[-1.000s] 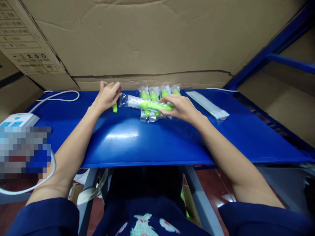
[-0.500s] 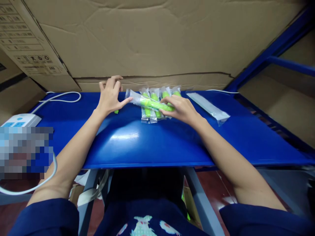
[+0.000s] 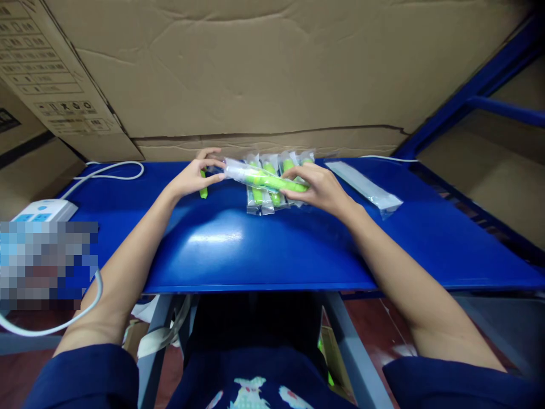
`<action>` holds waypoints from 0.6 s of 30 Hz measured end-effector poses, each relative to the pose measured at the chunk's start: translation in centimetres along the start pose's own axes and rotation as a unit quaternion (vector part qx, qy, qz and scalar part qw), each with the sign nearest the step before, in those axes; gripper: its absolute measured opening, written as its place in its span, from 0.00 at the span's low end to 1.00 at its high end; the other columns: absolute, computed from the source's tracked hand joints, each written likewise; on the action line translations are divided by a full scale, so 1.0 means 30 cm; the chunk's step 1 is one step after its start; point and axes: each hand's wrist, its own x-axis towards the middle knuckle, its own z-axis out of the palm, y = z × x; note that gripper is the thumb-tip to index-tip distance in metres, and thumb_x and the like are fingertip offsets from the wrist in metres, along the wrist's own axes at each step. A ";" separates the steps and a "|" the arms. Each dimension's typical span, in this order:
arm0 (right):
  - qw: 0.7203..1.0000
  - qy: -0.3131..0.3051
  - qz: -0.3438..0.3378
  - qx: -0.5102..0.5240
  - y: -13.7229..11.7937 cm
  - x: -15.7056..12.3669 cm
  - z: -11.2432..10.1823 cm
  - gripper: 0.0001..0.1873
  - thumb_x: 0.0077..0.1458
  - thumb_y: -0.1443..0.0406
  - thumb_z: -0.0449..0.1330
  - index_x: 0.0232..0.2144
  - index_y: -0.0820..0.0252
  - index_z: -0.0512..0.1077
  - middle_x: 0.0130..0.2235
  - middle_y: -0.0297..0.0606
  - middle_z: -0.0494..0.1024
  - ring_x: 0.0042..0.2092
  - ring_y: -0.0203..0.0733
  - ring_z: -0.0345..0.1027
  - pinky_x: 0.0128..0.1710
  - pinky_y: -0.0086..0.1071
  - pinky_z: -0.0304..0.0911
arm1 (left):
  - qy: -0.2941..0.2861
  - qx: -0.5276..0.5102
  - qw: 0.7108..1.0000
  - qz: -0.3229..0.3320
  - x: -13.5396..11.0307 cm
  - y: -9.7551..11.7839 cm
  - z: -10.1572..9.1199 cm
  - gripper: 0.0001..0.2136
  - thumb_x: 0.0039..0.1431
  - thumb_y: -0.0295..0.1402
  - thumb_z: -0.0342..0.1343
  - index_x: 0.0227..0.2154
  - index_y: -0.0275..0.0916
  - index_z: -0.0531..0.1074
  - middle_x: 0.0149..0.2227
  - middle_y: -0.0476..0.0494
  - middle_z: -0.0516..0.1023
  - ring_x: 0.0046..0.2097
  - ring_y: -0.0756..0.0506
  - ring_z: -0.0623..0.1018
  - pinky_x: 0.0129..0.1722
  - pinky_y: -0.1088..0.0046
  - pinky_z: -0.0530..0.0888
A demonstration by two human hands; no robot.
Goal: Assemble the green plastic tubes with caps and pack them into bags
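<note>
A lime-green stick (image 3: 272, 182) in a clear plastic bag (image 3: 235, 170) is held at a slant over the table. My right hand (image 3: 319, 184) grips its green right end between thumb and fingers. At the left, my left hand (image 3: 198, 175) pinches the bag's loose end with thumb and fingertips. Beneath the held one, several similar bagged green sticks (image 3: 256, 196) lie side by side; my right hand partly hides those on the right. Just under my left hand lies an unbagged green stick (image 3: 204, 190), its upper part covered by the fingers.
A flat pack of clear bags (image 3: 364, 184) lies on the blue table (image 3: 264, 255), right of my right hand. A white power strip (image 3: 46, 210) with a white cable (image 3: 114, 170) is at the left. Cardboard (image 3: 255, 74) walls the back; a blue frame (image 3: 460, 91) stands at the right.
My left fingers have come down and closed on the end of the bag. More of the loose green stick shows below that hand. My right hand keeps its grip.
</note>
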 end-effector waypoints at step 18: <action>0.978 -0.032 0.184 0.097 0.143 -0.021 -0.164 0.23 0.50 0.49 0.70 0.40 0.60 0.78 0.31 0.39 0.76 0.30 0.40 0.64 0.31 0.36 0.57 | 0.203 -0.315 0.914 -0.153 0.050 -0.037 0.005 0.37 0.64 0.68 0.30 0.50 0.43 0.69 0.59 0.32 0.76 0.63 0.36 0.75 0.52 0.53 0.79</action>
